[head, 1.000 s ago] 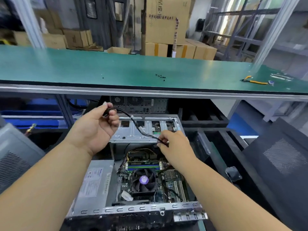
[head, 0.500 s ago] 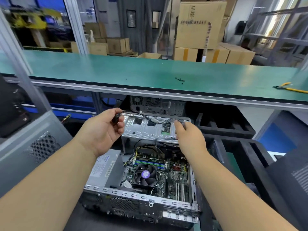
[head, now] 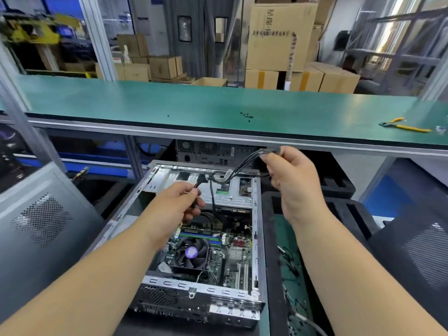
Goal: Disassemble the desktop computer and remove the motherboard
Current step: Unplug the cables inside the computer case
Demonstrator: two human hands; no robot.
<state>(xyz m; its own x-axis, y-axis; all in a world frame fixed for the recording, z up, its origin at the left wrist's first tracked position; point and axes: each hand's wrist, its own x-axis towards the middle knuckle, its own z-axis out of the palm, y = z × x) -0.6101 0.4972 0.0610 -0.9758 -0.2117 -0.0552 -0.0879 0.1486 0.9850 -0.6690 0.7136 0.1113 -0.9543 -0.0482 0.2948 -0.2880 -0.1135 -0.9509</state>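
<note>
Fingers of the left hand (head: pixel 177 204) pinch one end of a black cable (head: pixel 228 174) at mid-frame; the right hand (head: pixel 291 180) grips its other end, higher right. Below them, the motherboard (head: pixel 218 253) sits inside the open case (head: pixel 257 238). Beyond, upper right, yellow-handled pliers (head: pixel 404 126) lie on the green bench (head: pixel 145 103).

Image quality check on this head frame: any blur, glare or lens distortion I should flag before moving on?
Head view: motion blur smears the yellow machinery upper left; window light blows out the upper right and throws glare on the green workbench top; wide-angle bending curves the bench edge; left hand, right hand and thin black cable bundle read slightly soft.
</note>
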